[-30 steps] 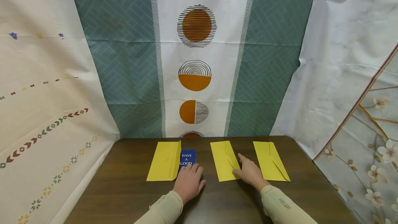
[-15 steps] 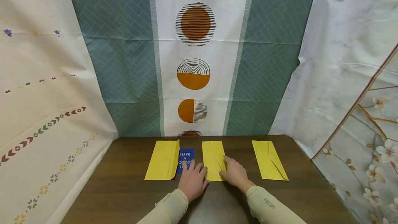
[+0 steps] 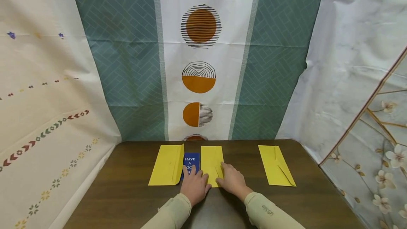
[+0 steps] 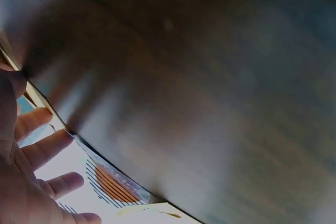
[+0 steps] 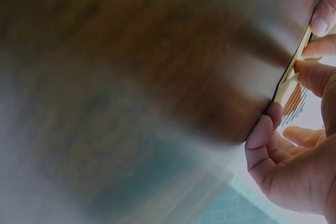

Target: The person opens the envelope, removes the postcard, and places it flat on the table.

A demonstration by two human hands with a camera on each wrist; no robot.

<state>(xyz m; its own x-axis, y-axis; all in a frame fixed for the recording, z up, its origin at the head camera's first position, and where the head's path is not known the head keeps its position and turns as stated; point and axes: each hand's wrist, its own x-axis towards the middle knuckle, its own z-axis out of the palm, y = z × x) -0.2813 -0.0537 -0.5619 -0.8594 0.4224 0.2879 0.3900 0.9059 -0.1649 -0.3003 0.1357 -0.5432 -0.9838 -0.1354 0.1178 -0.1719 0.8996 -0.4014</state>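
Note:
Three yellow envelopes lie on the dark wooden table. A blue card [image 3: 192,158] with white "HAVE A GOOD DAY" lettering sits against the open flap side of the left envelope [image 3: 165,167]. My left hand [image 3: 194,186] rests with spread fingers over the card's lower part, its thumb side at the lower left edge of the middle envelope [image 3: 210,158]. My right hand [image 3: 233,180] touches the right edge of that envelope, thumb and index finger set apart on it. In the right wrist view the right hand [image 5: 299,166] has loosely bent fingers at the envelope's edge.
The third envelope [image 3: 276,165] lies apart on the right, its flap tucked down. The table [image 3: 127,193] ends at a patterned hanging cloth [image 3: 136,80] at the back. Light cloths also hang at the left and right sides.
The middle envelope has slid left and straightened, coming up beside the blue card, with my right hand moving left along with it. My left hand has shifted slightly right.

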